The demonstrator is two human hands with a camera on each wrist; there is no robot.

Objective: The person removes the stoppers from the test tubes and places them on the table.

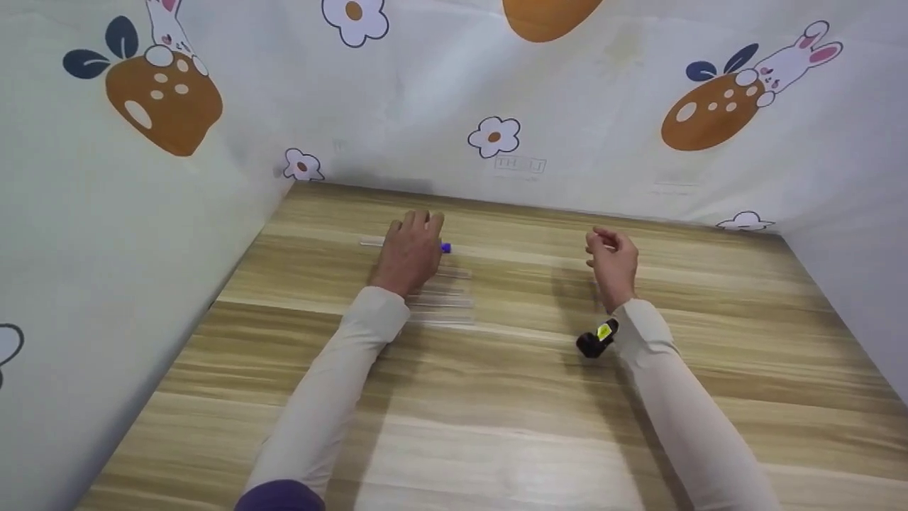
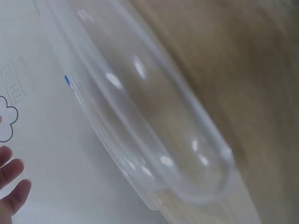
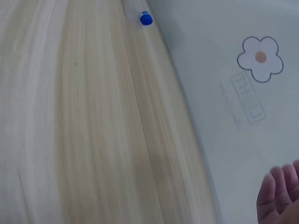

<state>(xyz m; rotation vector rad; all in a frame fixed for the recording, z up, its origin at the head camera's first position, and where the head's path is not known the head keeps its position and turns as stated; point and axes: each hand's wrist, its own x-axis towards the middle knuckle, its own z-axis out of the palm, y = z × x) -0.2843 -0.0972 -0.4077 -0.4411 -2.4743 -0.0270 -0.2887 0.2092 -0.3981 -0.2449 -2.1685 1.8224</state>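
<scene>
My left hand (image 1: pixel 410 252) hovers over a clear test tube (image 1: pixel 371 243) with a blue cap (image 1: pixel 446 248), hiding its middle. Its fingers look relaxed, and the fingertips (image 2: pixel 18 186) show nothing between them in the left wrist view. Several clear uncapped test tubes (image 1: pixel 443 301) lie side by side just nearer than the capped one. Their rounded ends (image 2: pixel 201 182) loom large in the left wrist view. Farther right, my right hand (image 1: pixel 615 262) hangs above the table with loosely bent fingers and nothing in them; in the right wrist view its fingers (image 3: pixel 280 191) sit at the lower right corner.
The wood-grain table (image 1: pixel 511 397) ends at a pale fabric backdrop (image 1: pixel 425 106) printed with flowers and rabbits, behind and on both sides. A black wrist camera (image 1: pixel 594 343) is strapped by the right cuff.
</scene>
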